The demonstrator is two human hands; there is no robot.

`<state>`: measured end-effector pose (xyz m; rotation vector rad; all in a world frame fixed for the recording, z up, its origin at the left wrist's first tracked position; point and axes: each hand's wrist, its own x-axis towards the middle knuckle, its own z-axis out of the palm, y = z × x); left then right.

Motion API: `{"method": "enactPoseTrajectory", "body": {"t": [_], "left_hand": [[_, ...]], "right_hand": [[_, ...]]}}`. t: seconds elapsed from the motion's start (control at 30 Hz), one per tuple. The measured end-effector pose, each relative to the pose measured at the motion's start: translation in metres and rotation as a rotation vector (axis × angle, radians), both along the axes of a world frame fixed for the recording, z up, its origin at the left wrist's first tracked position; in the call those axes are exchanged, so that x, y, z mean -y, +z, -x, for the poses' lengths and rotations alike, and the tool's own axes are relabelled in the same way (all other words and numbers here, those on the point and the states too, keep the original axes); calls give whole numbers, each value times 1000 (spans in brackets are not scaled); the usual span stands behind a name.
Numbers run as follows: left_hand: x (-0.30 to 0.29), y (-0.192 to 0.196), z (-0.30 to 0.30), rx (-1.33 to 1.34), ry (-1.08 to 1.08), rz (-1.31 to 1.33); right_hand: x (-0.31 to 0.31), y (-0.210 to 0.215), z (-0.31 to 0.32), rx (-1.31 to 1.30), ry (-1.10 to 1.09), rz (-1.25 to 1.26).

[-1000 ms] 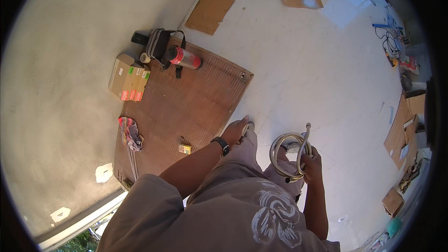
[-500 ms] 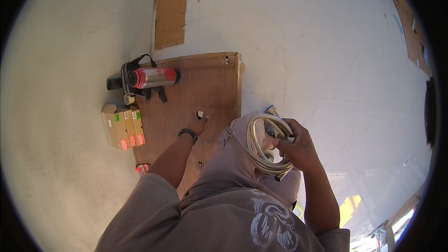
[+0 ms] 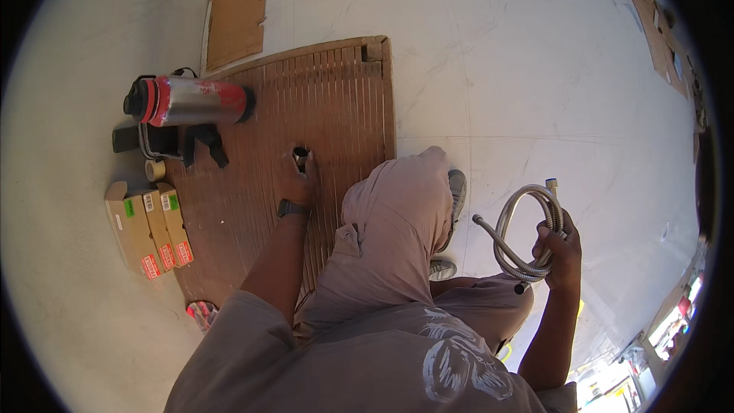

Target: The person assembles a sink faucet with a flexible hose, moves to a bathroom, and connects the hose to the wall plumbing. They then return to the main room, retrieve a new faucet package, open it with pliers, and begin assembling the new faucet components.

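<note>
My right hand (image 3: 563, 256) grips a coiled metal flexible shower hose (image 3: 502, 248), held up beside my right knee. One hose end with a gold-coloured nut points upward, and another end sticks out to the left. Over the brown slatted board (image 3: 336, 107), my left hand (image 3: 297, 183) is closed round a small cylindrical piece (image 3: 300, 154) with a dark opening and a shiny rim. My fingers cover most of that piece, and I cannot tell its exact kind.
A red and silver bottle (image 3: 202, 102) lies across a black bag (image 3: 160, 140) at the board's far left. Nearer are a roll of tape (image 3: 155, 170) and several cardboard boxes (image 3: 147, 233). A cardboard strip (image 3: 238, 8) lies beyond the board.
My right hand has carried the coiled hose to the right, away from my legs. The view has shifted, and my left hand stays low over the board with the small piece.
</note>
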<state>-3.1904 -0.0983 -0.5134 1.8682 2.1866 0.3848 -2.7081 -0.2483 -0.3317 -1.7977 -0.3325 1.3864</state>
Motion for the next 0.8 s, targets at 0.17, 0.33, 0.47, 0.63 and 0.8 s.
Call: {"method": "enactPoseTrajectory", "body": {"t": [0.17, 0.33, 0.47, 0.63, 0.8], "left_hand": [[-6, -1, -2, 150, -87, -259], [-2, 19, 5, 72, -137, -135], [26, 68, 10, -120, -217, -104], [142, 106, 35, 147, -142, 497], [240, 99, 77, 394, -168, 1241]], "right_hand": [[-4, 58, 34, 65, 125, -64], [38, 111, 54, 128, 164, -220], [99, 111, 56, 112, 104, -240], [157, 76, 39, 29, -52, -246], [180, 44, 25, -58, -114, -164]]}}
